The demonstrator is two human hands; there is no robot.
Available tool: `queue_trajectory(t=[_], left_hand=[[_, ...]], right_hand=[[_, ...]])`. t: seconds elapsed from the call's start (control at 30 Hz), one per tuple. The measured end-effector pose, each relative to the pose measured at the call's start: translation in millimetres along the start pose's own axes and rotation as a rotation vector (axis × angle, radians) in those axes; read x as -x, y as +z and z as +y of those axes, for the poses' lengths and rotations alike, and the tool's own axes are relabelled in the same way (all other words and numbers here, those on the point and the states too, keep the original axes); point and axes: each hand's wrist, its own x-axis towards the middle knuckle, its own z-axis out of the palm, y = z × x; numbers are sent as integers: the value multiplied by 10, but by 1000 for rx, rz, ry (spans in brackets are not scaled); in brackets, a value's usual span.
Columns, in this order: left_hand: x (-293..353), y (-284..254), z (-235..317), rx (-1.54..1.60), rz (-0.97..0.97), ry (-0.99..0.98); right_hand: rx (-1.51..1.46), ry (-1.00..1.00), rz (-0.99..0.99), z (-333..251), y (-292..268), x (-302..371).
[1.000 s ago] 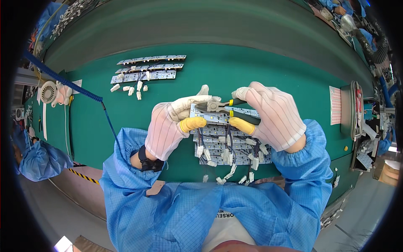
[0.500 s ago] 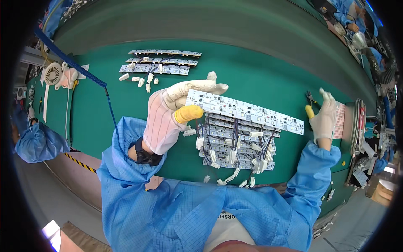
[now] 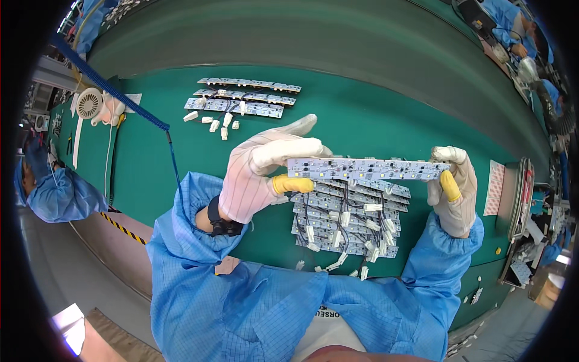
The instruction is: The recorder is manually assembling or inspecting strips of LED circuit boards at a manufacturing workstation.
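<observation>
A long, narrow white circuit board (image 3: 368, 169) with small components spans the gap between my gloved hands. My left hand (image 3: 265, 166) grips its left end, with a yellow-covered thumb below and fingers above. At the other end, my right hand (image 3: 453, 181) pinches the board, its yellow-covered thumb against the near side. Beneath and nearer to me lies a stack of similar circuit boards (image 3: 307, 229), with dark wires and white plug connectors (image 3: 345, 219) spread over it. The held board hides the stack's far part.
Three more boards (image 3: 235, 108) with connectors lie at the far left. A small fan (image 3: 90, 104) stands left, near a hanging blue coiled cord (image 3: 139, 110). On the right are a red-and-white sheet (image 3: 494, 188) and a metal tray (image 3: 512, 199). A co-worker's blue sleeve (image 3: 69, 196) shows at left.
My right hand has moved left from beside the pliers and taken hold of the board's right end. The board has turned from slanted to nearly level, its face tipped.
</observation>
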Motion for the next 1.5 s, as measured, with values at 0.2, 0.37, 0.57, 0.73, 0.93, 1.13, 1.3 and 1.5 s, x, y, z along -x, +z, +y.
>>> queue_trajectory(t=[0.2, 0.37, 0.57, 0.73, 0.93, 1.13, 1.3, 1.5], left_hand=[[13, 0, -23, -42, 39, -136], [37, 32, -86, 70, 98, -126], [132, 16, -85, 169, 95, -185], [123, 46, -102, 106, 137, -194], [58, 84, -82, -38, 184, -327], [5, 99, -57, -129, 117, -417], [4, 70, -53, -64, 143, -423], [107, 57, -51, 132, 222, -308]], right_hand=[[-79, 18, -98, -77, -16, 56], [-102, -24, -54, -88, 42, 82], [-85, -21, -92, -76, -21, 103], [-91, -62, -118, -78, -12, 137], [-175, -18, -109, -145, 15, 149], [-268, -23, -255, -138, 7, 135], [-200, -113, -186, -86, 7, 99], [-137, -87, -147, -32, 21, 72]])
